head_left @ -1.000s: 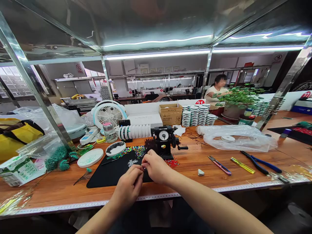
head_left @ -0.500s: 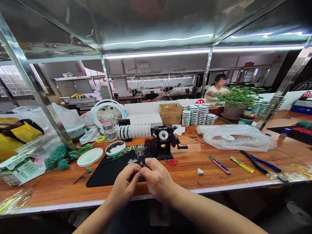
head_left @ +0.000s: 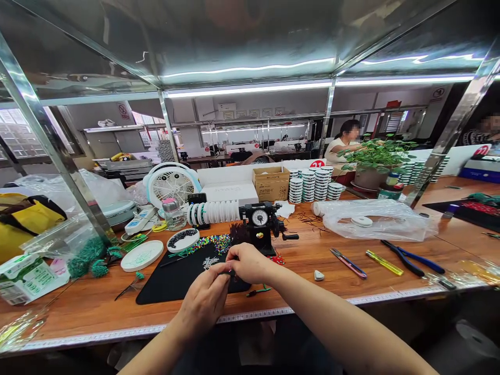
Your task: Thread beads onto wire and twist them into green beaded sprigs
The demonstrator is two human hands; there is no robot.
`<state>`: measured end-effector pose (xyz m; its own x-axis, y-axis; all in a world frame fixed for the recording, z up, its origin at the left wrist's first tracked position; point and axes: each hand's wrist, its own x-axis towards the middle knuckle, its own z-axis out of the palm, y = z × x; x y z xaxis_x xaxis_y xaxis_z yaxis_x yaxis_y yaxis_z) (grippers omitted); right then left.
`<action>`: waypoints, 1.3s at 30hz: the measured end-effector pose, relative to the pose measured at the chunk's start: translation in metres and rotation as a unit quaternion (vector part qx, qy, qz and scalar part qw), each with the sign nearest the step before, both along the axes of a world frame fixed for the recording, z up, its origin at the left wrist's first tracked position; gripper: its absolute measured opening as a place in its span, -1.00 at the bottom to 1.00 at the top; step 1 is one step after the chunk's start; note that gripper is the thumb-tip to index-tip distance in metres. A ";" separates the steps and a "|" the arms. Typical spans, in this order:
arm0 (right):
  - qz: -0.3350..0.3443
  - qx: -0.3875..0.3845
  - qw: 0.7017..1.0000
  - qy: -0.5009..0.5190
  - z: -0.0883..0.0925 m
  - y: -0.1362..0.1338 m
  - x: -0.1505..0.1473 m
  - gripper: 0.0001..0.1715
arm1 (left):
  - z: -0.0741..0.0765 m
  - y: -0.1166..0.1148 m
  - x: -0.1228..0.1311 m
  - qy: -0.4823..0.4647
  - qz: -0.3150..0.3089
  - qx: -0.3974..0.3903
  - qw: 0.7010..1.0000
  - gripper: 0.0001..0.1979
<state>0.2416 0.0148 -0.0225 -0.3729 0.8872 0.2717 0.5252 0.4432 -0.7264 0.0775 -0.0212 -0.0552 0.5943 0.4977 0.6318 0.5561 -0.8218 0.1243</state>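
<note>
My left hand (head_left: pixel 207 299) and my right hand (head_left: pixel 247 263) meet fingertip to fingertip above the black mat (head_left: pixel 174 278), both pinched on a tiny piece I cannot make out. A heap of coloured beads (head_left: pixel 213 242) and a small silvery cluster (head_left: pixel 210 262) lie on the mat just beyond my fingers. A small green-tipped wire piece (head_left: pixel 258 290) lies on the wood right of the mat, below my right wrist. The black winding device with a dial (head_left: pixel 261 225) stands just behind my right hand.
On the wooden bench: a white fan (head_left: pixel 172 183), white spools (head_left: pixel 214 212), stacked reels (head_left: pixel 312 185), a cardboard box (head_left: pixel 272 183), a plastic bag (head_left: pixel 377 219), scissors (head_left: pixel 347 263), a yellow tool (head_left: pixel 384 262), blue pliers (head_left: pixel 414 258), a white disc (head_left: pixel 142 255), green tufts (head_left: pixel 88 258). A person sits behind a plant (head_left: pixel 377 156).
Both hands drew back toward me half a second ago, then returned forward over the mat. A green-tipped wire piece now lies on the wood beside the mat. The view shifted slightly.
</note>
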 end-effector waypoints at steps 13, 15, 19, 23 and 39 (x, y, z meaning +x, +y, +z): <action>-0.114 0.102 0.988 0.024 -0.032 -0.060 -0.005 -0.80 | 0.021 -0.013 0.014 -0.448 0.021 -0.571 0.688 -0.81; -0.113 0.133 0.984 0.016 -0.037 -0.065 -0.006 -0.81 | 0.022 -0.013 0.014 -0.429 0.022 -0.560 0.708 -0.80; -0.073 0.290 0.954 -0.035 -0.032 -0.071 0.000 -0.76 | 0.030 -0.012 0.007 -0.267 0.025 -0.390 0.881 -0.86; -0.049 0.264 0.962 0.040 -0.021 -0.066 0.007 -0.74 | 0.039 -0.011 0.003 -0.099 -0.010 -0.222 0.970 -0.82; -0.126 -0.150 0.882 0.429 -0.022 -0.046 0.020 -0.72 | 0.003 -0.007 0.047 -0.463 -0.088 -0.627 0.620 -0.75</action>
<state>0.2619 -0.0315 -0.0445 0.0759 0.9923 0.0976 -0.2208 0.1122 -0.9688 0.1247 -0.0278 -0.0522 0.3810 0.9215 -0.0757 -0.3159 0.2066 0.9260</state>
